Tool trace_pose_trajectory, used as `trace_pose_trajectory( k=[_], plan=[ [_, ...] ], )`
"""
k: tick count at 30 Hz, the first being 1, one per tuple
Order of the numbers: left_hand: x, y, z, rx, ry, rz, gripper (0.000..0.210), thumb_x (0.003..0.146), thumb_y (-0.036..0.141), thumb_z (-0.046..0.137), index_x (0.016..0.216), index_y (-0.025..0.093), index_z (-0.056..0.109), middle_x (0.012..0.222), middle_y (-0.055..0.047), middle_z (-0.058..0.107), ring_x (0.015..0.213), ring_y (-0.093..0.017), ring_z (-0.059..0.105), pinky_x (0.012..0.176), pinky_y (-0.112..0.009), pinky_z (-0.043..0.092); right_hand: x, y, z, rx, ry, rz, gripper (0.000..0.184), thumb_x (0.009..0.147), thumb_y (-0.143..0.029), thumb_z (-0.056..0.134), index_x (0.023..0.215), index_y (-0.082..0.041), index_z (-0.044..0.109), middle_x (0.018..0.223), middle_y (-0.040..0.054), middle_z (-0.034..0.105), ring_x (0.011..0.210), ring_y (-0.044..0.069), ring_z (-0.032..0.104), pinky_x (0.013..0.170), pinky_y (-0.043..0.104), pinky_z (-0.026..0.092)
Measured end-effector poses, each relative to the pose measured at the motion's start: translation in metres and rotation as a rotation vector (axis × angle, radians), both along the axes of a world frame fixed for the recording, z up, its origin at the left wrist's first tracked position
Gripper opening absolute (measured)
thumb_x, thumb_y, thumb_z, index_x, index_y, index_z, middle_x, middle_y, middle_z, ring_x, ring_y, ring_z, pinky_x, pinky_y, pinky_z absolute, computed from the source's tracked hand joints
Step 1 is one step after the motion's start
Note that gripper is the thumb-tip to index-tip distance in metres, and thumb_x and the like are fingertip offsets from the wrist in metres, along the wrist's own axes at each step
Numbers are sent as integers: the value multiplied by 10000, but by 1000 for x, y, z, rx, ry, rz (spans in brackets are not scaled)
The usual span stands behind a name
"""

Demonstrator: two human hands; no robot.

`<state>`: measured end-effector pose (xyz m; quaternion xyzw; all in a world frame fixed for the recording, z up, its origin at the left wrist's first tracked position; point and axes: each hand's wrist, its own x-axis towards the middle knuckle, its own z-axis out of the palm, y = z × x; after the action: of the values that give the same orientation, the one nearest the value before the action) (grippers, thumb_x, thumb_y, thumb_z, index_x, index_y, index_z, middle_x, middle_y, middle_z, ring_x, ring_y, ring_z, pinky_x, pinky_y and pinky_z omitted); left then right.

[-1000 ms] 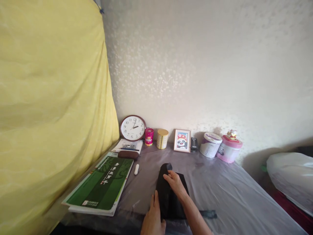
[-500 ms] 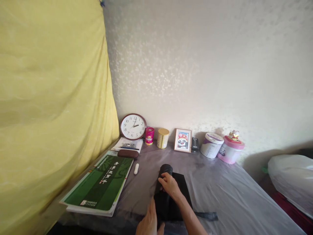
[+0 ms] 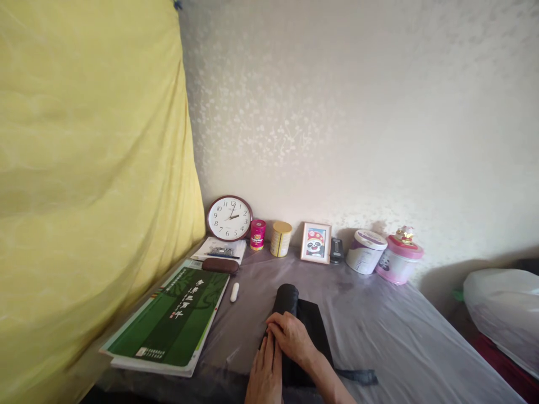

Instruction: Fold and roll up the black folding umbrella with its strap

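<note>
A soft roll of shiny black cloth point(image 3: 287, 297) lies on its side on the grey, smooth tablecloth point(image 3: 391, 325), to the right of the big green book point(image 3: 172, 317) with white writing. A flat black piece point(image 3: 315, 322) spreads out from the roll, on the side away from the book. A thin dark strap point(image 3: 360, 376) pokes out even farther from the book.

The left hand point(image 3: 264, 367) lies along the side of the roll nearest the book. Its fingers are straight and close together, maybe to keep the roll from slipping that way. The right hand point(image 3: 292, 338) is on top, farther from the book, with its fingers bent over and meeting the left fingertips. It looks like they press down together so the soft cloth does not spring loose. The thumbs and the undersides are hidden, so I can't tell if either hand pinches the cloth.

A small white stick point(image 3: 234, 292) lies just right of the book. Past the book's far end, a round clock point(image 3: 229, 217) leans on the wall, probably so it stays up.
</note>
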<state>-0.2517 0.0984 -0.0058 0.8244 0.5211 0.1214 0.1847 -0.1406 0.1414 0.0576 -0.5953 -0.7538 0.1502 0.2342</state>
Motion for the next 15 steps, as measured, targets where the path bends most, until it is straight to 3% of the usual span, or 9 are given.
trace_pose_trajectory(
  k=[3, 8, 12, 15],
  plan=[
    [3, 2, -14, 11, -11, 31, 731, 672, -44, 269, 1378, 141, 227, 1470, -51, 229, 1347, -221, 217, 1105, -367, 258, 8, -2, -2, 93, -14, 81, 255, 880, -277, 426, 877, -261, 680, 887, 13, 695, 950, 173, 562, 868, 279, 381],
    [7, 5, -26, -15, -38, 56, 714, 719, -67, 168, 1375, 205, 227, 1469, -24, 225, 1348, -214, 195, 1113, -366, 247, 20, 18, -16, 146, -39, 96, 290, 902, -256, 389, 918, -261, 679, 1049, 0, 675, 1179, 183, 448, 1058, 394, 178],
    [7, 6, -23, -93, -34, 27, 742, 692, -90, 174, 1382, 184, 174, 1477, -49, 160, 1356, -232, 147, 1112, -380, 231, 28, 47, -29, 156, -66, 59, 324, 914, -242, 354, 920, -258, 678, 1015, -6, 683, 1178, 161, 449, 1068, 398, 136],
    [6, 5, -11, -142, -9, 22, 790, 639, -101, 236, 1380, 161, 154, 1477, -60, 112, 1359, -235, 145, 1102, -377, 238, 33, 66, -32, 135, -65, 3, 328, 916, -263, 350, 924, -267, 679, 1027, -6, 681, 1187, 164, 441, 1060, 399, 154]
  ],
)
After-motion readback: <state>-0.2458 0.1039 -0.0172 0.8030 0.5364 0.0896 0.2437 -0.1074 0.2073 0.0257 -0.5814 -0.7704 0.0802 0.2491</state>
